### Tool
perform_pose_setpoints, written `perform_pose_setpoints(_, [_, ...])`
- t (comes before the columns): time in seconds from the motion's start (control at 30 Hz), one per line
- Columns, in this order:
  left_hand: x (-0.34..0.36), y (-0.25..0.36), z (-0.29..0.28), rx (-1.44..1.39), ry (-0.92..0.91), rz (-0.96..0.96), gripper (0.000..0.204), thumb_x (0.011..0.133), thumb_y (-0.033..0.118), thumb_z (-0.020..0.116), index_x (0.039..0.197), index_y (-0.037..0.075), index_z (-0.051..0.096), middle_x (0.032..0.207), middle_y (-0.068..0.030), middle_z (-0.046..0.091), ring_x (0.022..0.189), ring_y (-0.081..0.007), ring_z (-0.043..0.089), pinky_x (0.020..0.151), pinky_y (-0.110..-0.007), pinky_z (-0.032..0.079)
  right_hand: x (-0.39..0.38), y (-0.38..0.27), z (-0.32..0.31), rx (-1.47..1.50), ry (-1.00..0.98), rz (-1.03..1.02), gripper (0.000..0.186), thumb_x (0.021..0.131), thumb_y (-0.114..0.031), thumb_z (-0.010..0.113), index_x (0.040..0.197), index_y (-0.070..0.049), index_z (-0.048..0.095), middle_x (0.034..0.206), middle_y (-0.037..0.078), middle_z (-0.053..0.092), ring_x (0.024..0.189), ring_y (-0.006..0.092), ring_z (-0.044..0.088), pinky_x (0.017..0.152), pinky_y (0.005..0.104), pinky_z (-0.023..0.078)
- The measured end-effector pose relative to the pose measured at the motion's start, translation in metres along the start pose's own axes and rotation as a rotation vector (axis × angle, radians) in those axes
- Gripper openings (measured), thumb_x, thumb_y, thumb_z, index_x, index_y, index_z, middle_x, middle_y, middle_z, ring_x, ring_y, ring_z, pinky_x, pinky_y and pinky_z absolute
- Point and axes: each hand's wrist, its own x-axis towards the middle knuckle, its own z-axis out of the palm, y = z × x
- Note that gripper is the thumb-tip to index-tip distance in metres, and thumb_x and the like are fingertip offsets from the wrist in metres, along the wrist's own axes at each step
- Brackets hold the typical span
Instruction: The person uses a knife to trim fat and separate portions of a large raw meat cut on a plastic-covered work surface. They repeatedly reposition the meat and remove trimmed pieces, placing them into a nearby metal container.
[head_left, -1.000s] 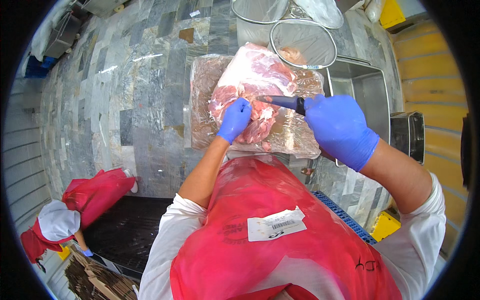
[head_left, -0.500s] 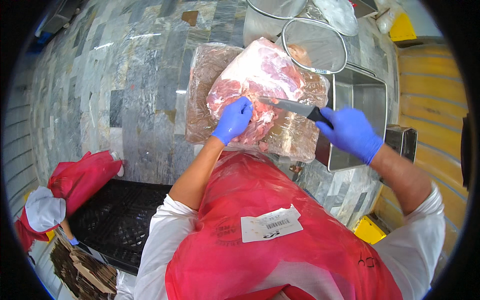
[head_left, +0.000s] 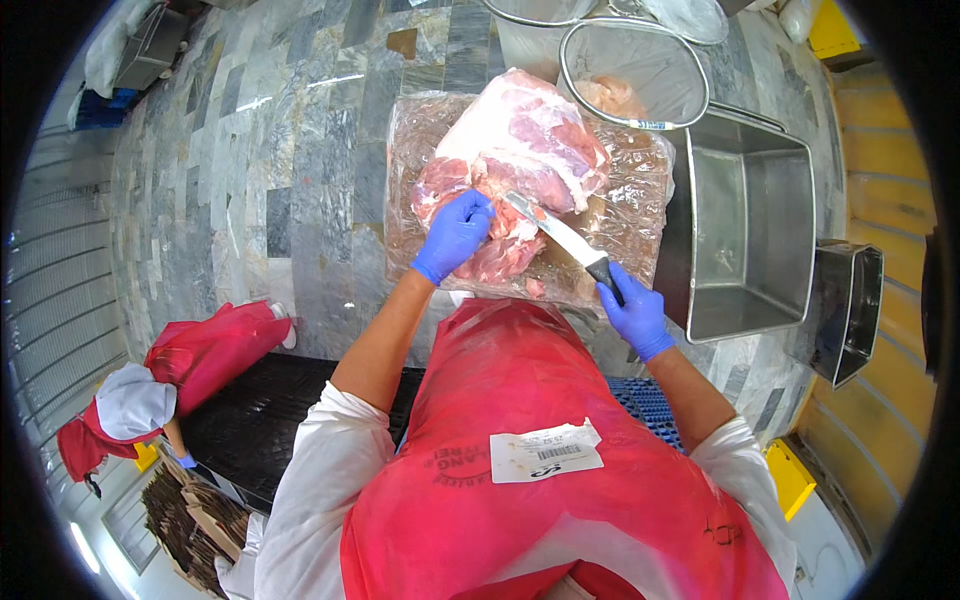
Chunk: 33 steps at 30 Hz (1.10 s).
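Note:
A large piece of raw meat (head_left: 530, 150) with white fat lies on a box wrapped in clear plastic (head_left: 625, 215). My left hand (head_left: 457, 232), in a blue glove, is closed in a pinch at the meat's near-left side; what its fingertips grip looks like a bit of the meat. In my gloved right hand (head_left: 636, 315) is the black handle of a knife (head_left: 567, 237). The blade points up and to the left, its tip at the meat just right of my left fingers, with a small scrap of meat on it.
Right of the box stands a deep steel tub (head_left: 750, 235), with a smaller steel container (head_left: 850, 310) beyond it. Behind the meat is a metal-rimmed, plastic-lined bin (head_left: 640, 75) holding meat pieces. A person in a red apron (head_left: 215, 350) is at the left, by a black crate (head_left: 260, 420).
My right hand has come left and nearer to my body, and the knife now slants more steeply. My left hand keeps its pinch at the meat. The whole view has shifted slightly.

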Motion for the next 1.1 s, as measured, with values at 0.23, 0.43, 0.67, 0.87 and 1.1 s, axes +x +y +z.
perform_pose_setpoints(0.23, [0.002, 0.013, -0.007, -0.08, -0.064, -0.065, 0.011, 0.103, 0.016, 0.058, 0.098, 0.007, 0.063, 0.079, 0.002, 0.058, 0.065, -0.0062, 0.051, 0.057, -0.025, 0.044, -0.013, -0.003, 0.086, 0.34, 0.161, 0.077, 0.045, 0.097, -0.031, 0.072, 0.133, -0.005, 0.066, 0.1, 0.025, 0.074, 0.079, 0.0372, 0.074, 0.068, 0.0447, 0.058])
perform_pose_setpoints(0.43, [-0.003, 0.01, -0.001, -0.071, -0.028, -0.072, 0.013, 0.104, 0.018, 0.058, 0.097, 0.008, 0.062, 0.078, 0.0022, 0.058, 0.064, -0.0069, 0.052, 0.055, -0.025, 0.044, -0.011, -0.034, 0.054, 0.943, -0.162, 0.494, 0.038, 0.101, -0.026, 0.071, 0.13, -0.002, 0.067, 0.084, 0.01, 0.071, 0.071, 0.0116, 0.062, 0.067, 0.0345, 0.053])
perform_pose_setpoints(0.67, [-0.003, 0.006, 0.011, -0.066, 0.01, -0.024, 0.014, 0.102, 0.016, 0.059, 0.097, 0.004, 0.063, 0.078, 0.0002, 0.06, 0.067, -0.0079, 0.053, 0.059, -0.027, 0.047, 0.01, -0.058, -0.12, 0.002, -0.18, 0.148, 0.038, 0.097, -0.039, 0.07, 0.122, -0.011, 0.073, 0.089, 0.021, 0.074, 0.081, 0.0362, 0.073, 0.075, 0.0457, 0.058])
perform_pose_setpoints(0.87, [0.001, -0.004, 0.01, -0.011, 0.047, 0.028, 0.016, 0.101, 0.016, 0.059, 0.097, 0.001, 0.062, 0.081, -0.002, 0.061, 0.074, -0.0092, 0.053, 0.068, -0.03, 0.049, 0.129, -0.14, -0.217, -0.56, -0.49, -0.125, 0.034, 0.096, -0.044, 0.065, 0.104, -0.013, 0.078, 0.091, 0.02, 0.074, 0.084, 0.0408, 0.072, 0.078, 0.051, 0.058])
perform_pose_setpoints(1.1, [0.006, -0.013, 0.017, -0.066, 0.066, 0.073, 0.015, 0.101, 0.015, 0.059, 0.095, 0.001, 0.063, 0.078, -0.002, 0.06, 0.071, -0.0089, 0.053, 0.064, -0.03, 0.047, 0.231, -0.227, -0.229, -0.847, -0.704, -0.315, 0.038, 0.091, -0.041, 0.069, 0.101, -0.005, 0.077, 0.097, 0.02, 0.074, 0.09, 0.04, 0.072, 0.083, 0.0464, 0.057])
